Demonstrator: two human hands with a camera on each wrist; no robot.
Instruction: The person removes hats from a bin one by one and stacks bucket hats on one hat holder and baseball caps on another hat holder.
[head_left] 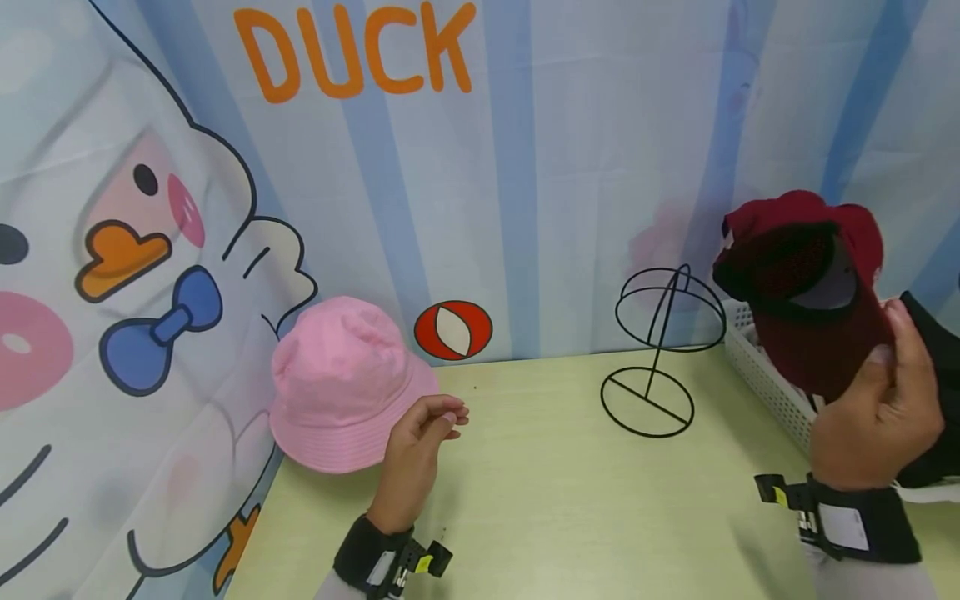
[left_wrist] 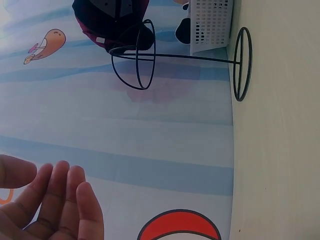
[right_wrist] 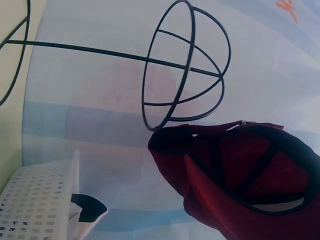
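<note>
Right hand [head_left: 877, 421]: thumb and fingers pinch the cap [head_left: 787, 260] by its brim [head_left: 821, 354].
Left hand [head_left: 414, 458]: fingers loosely bent, thumb close by; near the hat [head_left: 347, 383].
Cap: aloft near the stand [head_left: 653, 368].

The left hand [head_left: 412, 458] is bare; just behind it sits a wide black wristband [head_left: 360, 548] with a pale patch [head_left: 381, 568], and, beside that, a small black clip [head_left: 441, 557] marked yellow; behind the right hand [head_left: 873, 421], also bare, a black cuff [head_left: 888, 523] carries a white rectangle [head_left: 843, 527] and a yellow-marked black bracket [head_left: 771, 487]; light grey sleeves [head_left: 866, 579] follow behind.
</note>
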